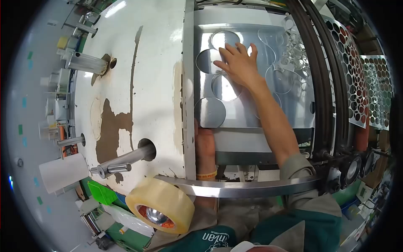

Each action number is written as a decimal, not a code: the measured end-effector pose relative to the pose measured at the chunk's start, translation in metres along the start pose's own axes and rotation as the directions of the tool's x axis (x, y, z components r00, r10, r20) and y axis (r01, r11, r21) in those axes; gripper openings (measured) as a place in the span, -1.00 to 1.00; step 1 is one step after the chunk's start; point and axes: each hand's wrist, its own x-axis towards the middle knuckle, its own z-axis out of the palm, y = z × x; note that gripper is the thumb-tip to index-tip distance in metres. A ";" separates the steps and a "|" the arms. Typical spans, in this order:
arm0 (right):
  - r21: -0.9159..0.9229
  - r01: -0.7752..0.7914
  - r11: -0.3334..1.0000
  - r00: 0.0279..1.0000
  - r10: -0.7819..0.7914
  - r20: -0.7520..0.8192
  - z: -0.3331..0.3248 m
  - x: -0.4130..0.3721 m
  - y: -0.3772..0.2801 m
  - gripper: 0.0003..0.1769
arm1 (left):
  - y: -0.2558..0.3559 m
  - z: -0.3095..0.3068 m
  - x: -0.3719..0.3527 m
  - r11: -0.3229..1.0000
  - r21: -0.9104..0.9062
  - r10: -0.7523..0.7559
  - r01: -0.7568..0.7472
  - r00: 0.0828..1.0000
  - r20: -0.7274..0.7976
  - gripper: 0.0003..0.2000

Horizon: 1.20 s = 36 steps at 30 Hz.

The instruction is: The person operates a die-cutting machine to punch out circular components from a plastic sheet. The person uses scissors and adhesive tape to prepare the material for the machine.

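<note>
Hidden bits: the left hand (205,140) runs up to the near edge of the metal sheet (241,118) and its fingers are out of sight. Only the back of the hand and a yellow wristband (206,174) show.
Left grip: honestly can't tell if it's clamped on the sheet edge or just resting there.
Hard to read: the round cutouts (210,112) could be holes or loose discs, too much glare.
Cut off: a curved steel bar (252,187) crosses both forearms.
Right hand (237,63): flat on the sheet, palm down, fingers spread, gripping nothing.
Right arm: stretched out nearly straight, sleeve ends by the elbow.
Sheet location: flat on the machine bed, between the white machine body (147,63) and the perforated scrap sheets (369,84).
Nearby: tape roll (161,206), bottom left.
</note>
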 end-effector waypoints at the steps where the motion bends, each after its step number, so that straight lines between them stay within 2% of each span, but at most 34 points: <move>1: -0.004 0.006 1.000 1.000 -0.006 0.027 -0.001 -0.001 0.000 -0.55 | 0.000 -0.002 0.001 1.000 -0.003 -0.011 0.011 1.000 0.012 -0.77; 2: 0.012 0.019 1.000 1.000 -0.019 -0.020 0.000 -0.002 0.002 -0.60 | 0.001 -0.001 0.000 1.000 -0.008 -0.019 0.019 1.000 0.021 -0.77; 5: -0.005 0.043 0.999 0.998 -0.044 -0.052 0.000 -0.003 0.006 -0.63 | -0.003 0.004 0.002 0.983 0.182 0.002 0.027 0.987 -0.159 -0.80; 6: 0.004 0.067 0.998 0.989 -0.065 -0.134 0.000 -0.004 0.006 -0.68 | -0.004 0.004 0.002 0.981 0.190 0.003 0.029 0.986 -0.165 -0.80; 8: -0.023 0.026 0.999 0.999 -0.026 -0.031 -0.006 -0.004 0.005 -0.68 | -0.006 0.005 0.002 0.977 0.208 0.002 0.035 0.984 -0.177 -0.81; 9: -0.037 0.008 0.999 1.000 -0.007 0.019 -0.009 -0.003 0.004 -0.68 | -0.005 0.015 -0.001 0.974 0.226 0.059 -0.009 0.975 -0.214 -0.81; 11: -0.014 -0.012 1.000 1.000 0.012 0.014 -0.009 -0.002 0.003 -0.63 | -0.004 0.010 -0.001 0.983 0.180 0.009 0.026 0.981 -0.193 -0.80; 15: -0.013 -0.059 0.998 0.997 0.060 0.057 -0.016 0.005 -0.003 -0.57 | -0.004 0.005 -0.004 0.977 0.209 0.083 -0.033 0.967 -0.239 -0.82; 17: 0.045 -0.045 0.998 0.999 0.046 -0.022 -0.014 0.006 -0.002 -0.55 | -0.002 0.003 -0.003 0.973 0.229 0.041 0.029 0.955 -0.294 -0.78; 20: 0.062 -0.052 0.997 0.998 0.055 -0.041 -0.018 0.011 -0.003 -0.55 | -0.004 0.000 -0.005 0.976 0.215 0.062 -0.026 0.985 -0.162 -0.74; 26: 0.025 -0.047 0.999 0.999 0.047 0.010 -0.017 0.013 -0.003 -0.56 | -0.002 0.008 -0.007 0.978 0.208 0.022 0.025 0.974 -0.224 -0.71; 29: 0.016 -0.057 0.998 0.998 0.056 0.032 -0.018 0.014 -0.004 -0.55 | -0.001 0.015 -0.010 0.962 0.273 0.070 -0.009 0.974 -0.214 -0.70; 32: 0.013 -0.056 0.998 0.997 0.055 0.057 -0.018 0.012 -0.002 -0.53 | -0.002 0.007 -0.009 0.982 0.186 0.023 0.004 0.990 -0.139 -0.72; 35: 0.203 0.035 0.979 0.994 -0.012 -0.112 -0.004 -0.008 0.010 -0.54 | -0.003 0.004 -0.008 0.974 0.227 0.047 -0.011 0.987 -0.154 -0.76; 36: 0.254 -0.001 0.967 0.997 0.021 -0.076 -0.014 -0.017 0.008 -0.53 | -0.005 -0.002 -0.005 0.975 0.223 0.043 -0.015 0.992 -0.121 -0.79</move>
